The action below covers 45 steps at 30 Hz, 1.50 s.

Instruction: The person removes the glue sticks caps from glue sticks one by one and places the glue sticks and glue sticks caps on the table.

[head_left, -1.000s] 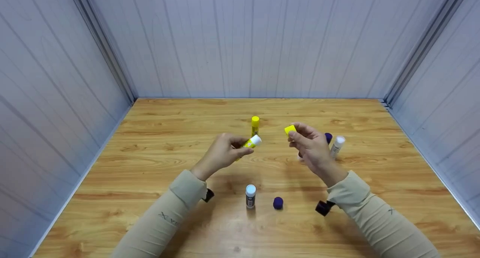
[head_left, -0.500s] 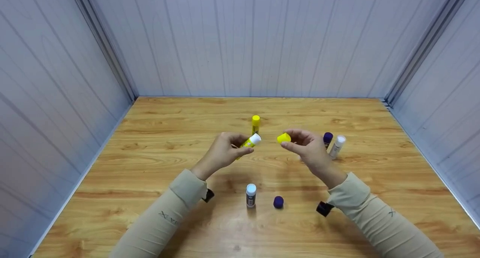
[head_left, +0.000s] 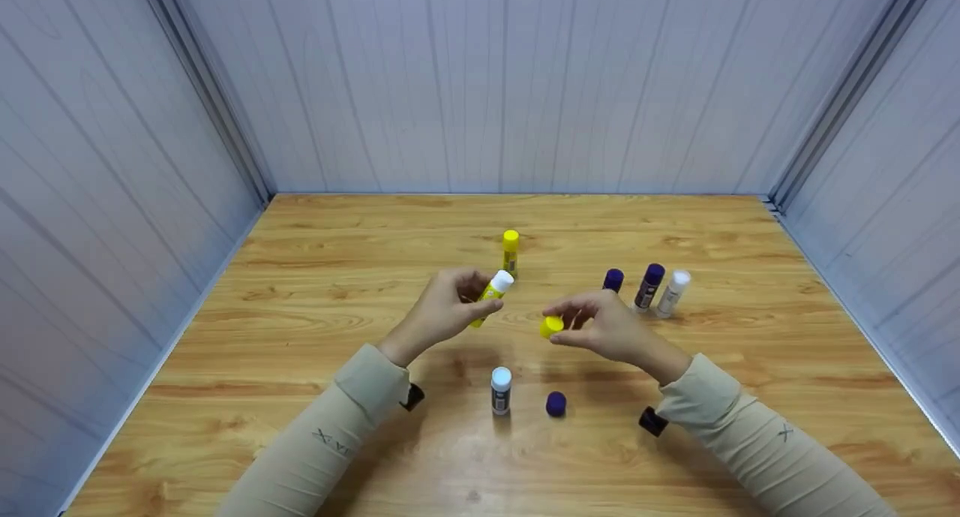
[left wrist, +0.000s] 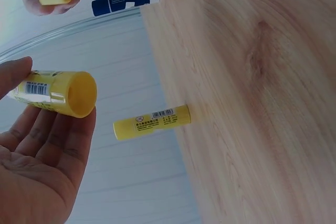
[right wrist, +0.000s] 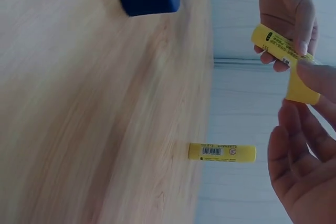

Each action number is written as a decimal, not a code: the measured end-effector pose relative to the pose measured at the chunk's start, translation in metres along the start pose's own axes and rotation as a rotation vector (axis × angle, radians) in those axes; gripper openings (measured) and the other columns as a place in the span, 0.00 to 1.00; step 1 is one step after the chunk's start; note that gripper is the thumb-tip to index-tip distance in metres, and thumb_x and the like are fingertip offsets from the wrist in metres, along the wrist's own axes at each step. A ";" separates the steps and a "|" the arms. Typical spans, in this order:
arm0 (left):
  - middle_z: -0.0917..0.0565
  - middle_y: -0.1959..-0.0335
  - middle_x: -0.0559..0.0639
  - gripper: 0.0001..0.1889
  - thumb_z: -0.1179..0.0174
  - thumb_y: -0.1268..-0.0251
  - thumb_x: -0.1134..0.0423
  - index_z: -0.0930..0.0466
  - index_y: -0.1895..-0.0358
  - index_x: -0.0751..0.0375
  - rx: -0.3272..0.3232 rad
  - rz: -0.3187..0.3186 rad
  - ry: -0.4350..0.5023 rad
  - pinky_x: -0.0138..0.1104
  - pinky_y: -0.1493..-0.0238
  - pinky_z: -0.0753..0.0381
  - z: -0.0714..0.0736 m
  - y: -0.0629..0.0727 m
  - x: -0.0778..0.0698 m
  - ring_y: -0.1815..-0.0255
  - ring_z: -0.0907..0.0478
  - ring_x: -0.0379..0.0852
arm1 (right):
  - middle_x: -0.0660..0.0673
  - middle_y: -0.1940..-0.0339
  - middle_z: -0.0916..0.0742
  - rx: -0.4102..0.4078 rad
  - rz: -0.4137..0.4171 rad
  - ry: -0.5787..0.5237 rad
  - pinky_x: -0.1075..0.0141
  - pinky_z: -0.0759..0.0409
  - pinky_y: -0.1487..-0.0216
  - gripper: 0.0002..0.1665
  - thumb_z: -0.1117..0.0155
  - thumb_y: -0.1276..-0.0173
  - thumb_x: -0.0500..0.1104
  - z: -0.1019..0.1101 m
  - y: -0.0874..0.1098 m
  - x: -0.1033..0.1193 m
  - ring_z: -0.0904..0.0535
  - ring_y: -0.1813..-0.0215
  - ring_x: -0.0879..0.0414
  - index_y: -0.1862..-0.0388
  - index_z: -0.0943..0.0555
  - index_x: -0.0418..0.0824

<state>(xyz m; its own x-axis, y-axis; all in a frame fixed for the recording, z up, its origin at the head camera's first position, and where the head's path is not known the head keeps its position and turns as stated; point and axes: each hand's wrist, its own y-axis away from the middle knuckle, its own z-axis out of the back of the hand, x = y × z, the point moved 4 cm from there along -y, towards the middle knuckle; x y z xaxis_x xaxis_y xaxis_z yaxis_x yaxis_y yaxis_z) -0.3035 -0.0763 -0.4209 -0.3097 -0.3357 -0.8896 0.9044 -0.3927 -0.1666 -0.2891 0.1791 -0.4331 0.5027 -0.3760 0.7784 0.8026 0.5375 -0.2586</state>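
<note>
My left hand (head_left: 446,307) grips a yellow glue stick (left wrist: 58,92), tilted, with its white top (head_left: 502,281) uncovered and pointing up and to the right. To its right my right hand (head_left: 607,329) pinches a yellow cap (head_left: 551,326) between thumb and fingers, above the table and apart from the glue stick. Below the hands in the head view, a glue stick with a white top (head_left: 501,391) stands upright beside a loose dark purple cap (head_left: 556,404). Another yellow glue stick (head_left: 511,253), capped, stands just behind my left hand.
At the right stand a white glue stick (head_left: 673,294) and a dark purple one (head_left: 649,287) side by side. Left of them another dark purple cap (head_left: 613,279) shows, partly hidden behind my right hand. Pale panel walls (head_left: 480,89) border the wooden table (head_left: 300,239).
My right hand has come down and toward the left with the yellow cap, uncovering the dark purple sticks. The left hand has tipped its glue stick slightly more upright.
</note>
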 end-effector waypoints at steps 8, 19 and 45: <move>0.09 0.55 0.54 0.12 0.27 0.27 0.64 0.14 0.46 0.64 0.025 0.009 0.007 0.35 0.57 0.12 -0.002 0.003 0.005 0.59 0.14 0.44 | 0.39 0.51 0.06 0.166 0.067 0.179 0.58 0.10 0.55 0.15 0.21 0.33 0.33 -0.012 0.003 -0.008 0.10 0.58 0.48 0.48 0.09 0.32; 0.10 0.57 0.51 0.12 0.25 0.29 0.62 0.12 0.48 0.61 0.032 0.013 -0.051 0.37 0.54 0.12 -0.003 0.010 0.013 0.56 0.15 0.45 | 0.44 0.51 0.06 0.326 -0.030 0.338 0.62 0.13 0.52 0.15 0.22 0.33 0.35 -0.024 0.010 -0.020 0.12 0.56 0.55 0.47 0.09 0.38; 0.10 0.55 0.54 0.09 0.25 0.31 0.68 0.13 0.52 0.65 0.199 0.043 -0.013 0.38 0.51 0.09 -0.016 0.023 0.024 0.56 0.13 0.44 | 0.48 0.55 0.05 0.408 -0.101 0.310 0.66 0.11 0.54 0.15 0.21 0.34 0.34 -0.033 0.015 -0.024 0.12 0.58 0.60 0.49 0.08 0.43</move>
<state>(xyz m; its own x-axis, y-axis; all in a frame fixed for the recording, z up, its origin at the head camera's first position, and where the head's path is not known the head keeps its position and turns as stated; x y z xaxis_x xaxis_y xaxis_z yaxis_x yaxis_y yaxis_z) -0.2853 -0.0797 -0.4527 -0.2766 -0.3664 -0.8884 0.8414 -0.5390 -0.0396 -0.2789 0.1711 -0.4746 0.5503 -0.6138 0.5660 0.6929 0.7140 0.1007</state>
